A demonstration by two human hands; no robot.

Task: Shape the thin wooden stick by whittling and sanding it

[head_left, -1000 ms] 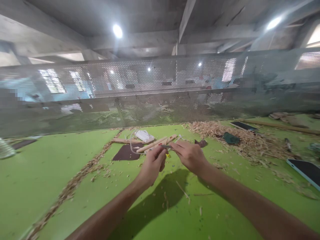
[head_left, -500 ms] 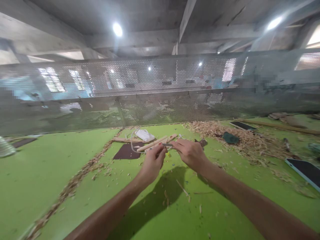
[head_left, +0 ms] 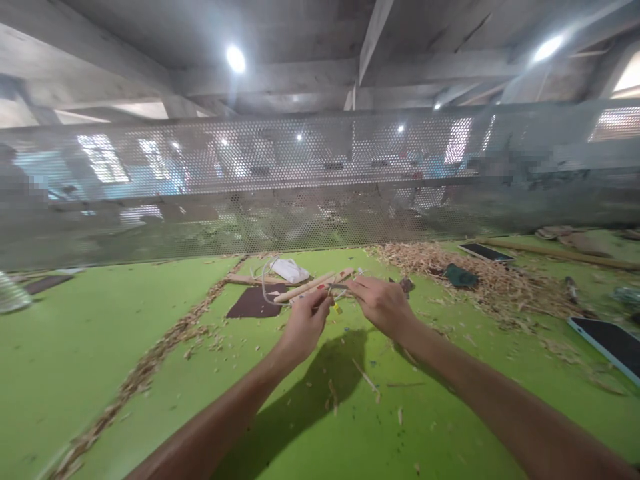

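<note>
In the middle of the green table, my left hand (head_left: pixel 307 323) is closed in a pinch, and what lies between its fingertips is too small to make out. My right hand (head_left: pixel 383 303) is closed on a knife (head_left: pixel 338 286), whose thin grey blade points left, just above my left fingertips. Pale wooden sticks (head_left: pixel 304 287) lie right behind my hands. A small yellow piece (head_left: pixel 338 309) shows beside my left fingers. To the left of the sticks is a dark brown sheet (head_left: pixel 253 303), with a white block with a cable (head_left: pixel 290 270) behind it.
Wood shavings (head_left: pixel 425 260) are heaped at the back right around a dark green cloth-like piece (head_left: pixel 461 275). Two phones lie right, one near (head_left: pixel 607 343), one far (head_left: pixel 486 252). A line of shavings (head_left: pixel 145 367) crosses the left. A perforated metal screen (head_left: pixel 310 187) borders the back.
My right hand and the knife have shifted slightly, and the blade now sits a little higher, at a different tilt. My left hand has hardly moved.
</note>
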